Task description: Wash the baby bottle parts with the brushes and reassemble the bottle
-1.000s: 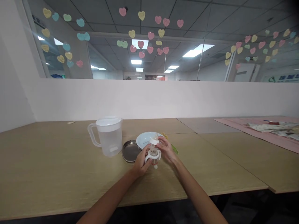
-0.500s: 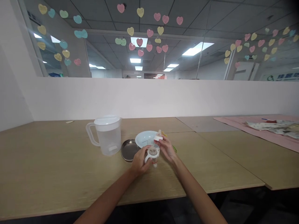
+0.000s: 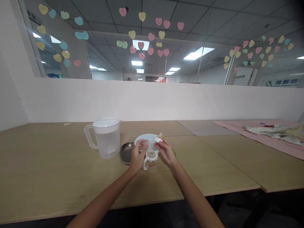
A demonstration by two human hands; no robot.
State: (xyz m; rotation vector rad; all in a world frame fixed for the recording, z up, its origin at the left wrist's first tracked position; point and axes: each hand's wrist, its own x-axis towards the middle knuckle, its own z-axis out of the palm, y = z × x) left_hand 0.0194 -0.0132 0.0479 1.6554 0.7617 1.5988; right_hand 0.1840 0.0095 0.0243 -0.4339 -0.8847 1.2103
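A clear baby bottle (image 3: pixel 151 155) with a white two-handled holder and red lettering stands uncapped on the table between my hands. My right hand (image 3: pixel 166 151) is closed on the bottle's nipple (image 3: pixel 158 138), which sits in a white screw ring, just above and right of the bottle's mouth. Above and left of the mouth, my left hand (image 3: pixel 138 155) pinches a small see-through piece (image 3: pixel 146 143) that looks like a clear cap; fingers partly hide it. Behind the hands lies a pale blue plate (image 3: pixel 140 138). A round metal dish (image 3: pixel 125 153) sits beside my left hand.
Left of the dish stands a translucent lidded pitcher (image 3: pixel 107 139) holding water. Something yellow-green (image 3: pixel 175 152) shows beyond my right hand. A pink cloth (image 3: pixel 237 131) with papers lies at far right. The white wall (image 3: pixel 118 101) borders the table's back.
My left hand has let go of the bottle's handle and risen to pinch the clear piece above it. My right hand still holds the nipple. The view has shifted slightly.
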